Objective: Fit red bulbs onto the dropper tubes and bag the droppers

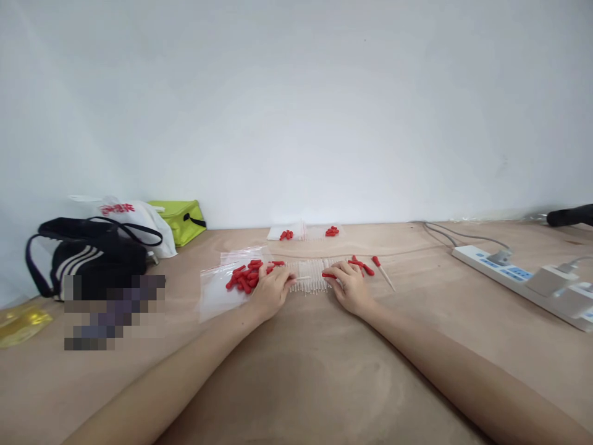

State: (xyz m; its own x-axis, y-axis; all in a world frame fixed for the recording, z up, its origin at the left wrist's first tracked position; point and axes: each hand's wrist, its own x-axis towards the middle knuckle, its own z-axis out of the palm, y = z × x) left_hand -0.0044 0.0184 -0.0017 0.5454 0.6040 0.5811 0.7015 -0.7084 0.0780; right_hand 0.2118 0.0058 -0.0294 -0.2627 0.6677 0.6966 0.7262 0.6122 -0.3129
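Our left hand (pixel 271 289) pinches a thin tube (pixel 302 277), our right hand (pixel 351 287) a red bulb (pixel 328 275); a black bag (pixel 109 262) and power strip (pixel 516 275) flank us on the counter (pixel 296 377).

Left forearm (pixel 194 363) and right forearm (pixel 456 357) are angling inward
Left hand (pixel 269 290) is curling, thumb and fingertips pinching; right hand (pixel 351 288) is facing it, fingers bending toward the thumb

Red bulbs (pixel 244 283), white-striped black bag (pixel 115 266)
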